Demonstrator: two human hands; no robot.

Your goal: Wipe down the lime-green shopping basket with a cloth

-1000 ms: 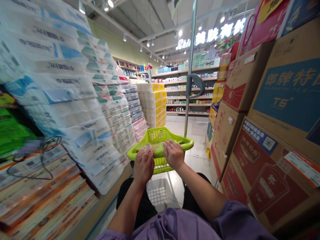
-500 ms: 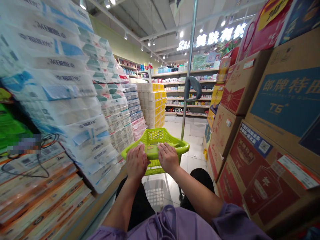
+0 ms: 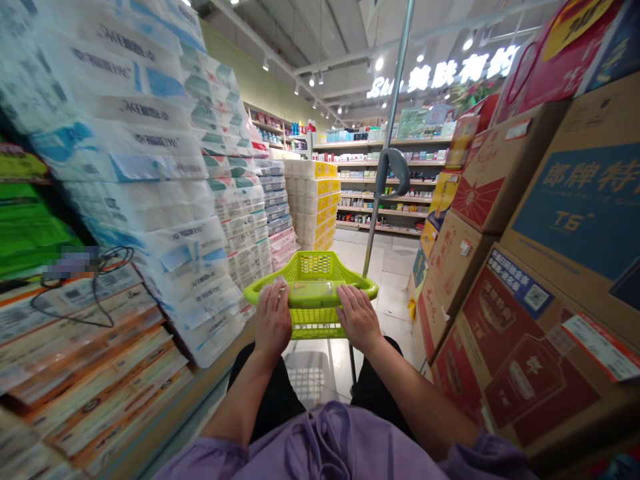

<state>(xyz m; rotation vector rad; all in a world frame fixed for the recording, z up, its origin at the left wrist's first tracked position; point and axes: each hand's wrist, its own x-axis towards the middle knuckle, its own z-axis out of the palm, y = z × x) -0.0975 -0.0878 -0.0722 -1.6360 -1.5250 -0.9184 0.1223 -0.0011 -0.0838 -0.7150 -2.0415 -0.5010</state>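
Note:
A lime-green plastic shopping cart (image 3: 313,313) stands right in front of me, with a wide green handlebar (image 3: 314,293) across its near side. My left hand (image 3: 273,320) is curled over the left part of this bar, and a bit of crumpled clear plastic shows by its fingertips. On the right part of the bar lies my right hand (image 3: 359,319), its fingers bent over the top. A clear-covered panel on the bar shows between the hands. The undersides of both hands are hidden.
Tall stacks of wrapped paper rolls (image 3: 145,153) line the left, above orange-edged cartons (image 3: 115,373). Cardboard boxes (image 3: 565,173) are piled close on the right. A metal pole (image 3: 397,87) with a grey loop handle (image 3: 391,173) rises beyond the cart. Stocked shelves (image 3: 380,180) stand ahead.
My right hand has slid rightward along the handlebar, so the hands are farther apart. The surroundings have shifted slightly to the right in view.

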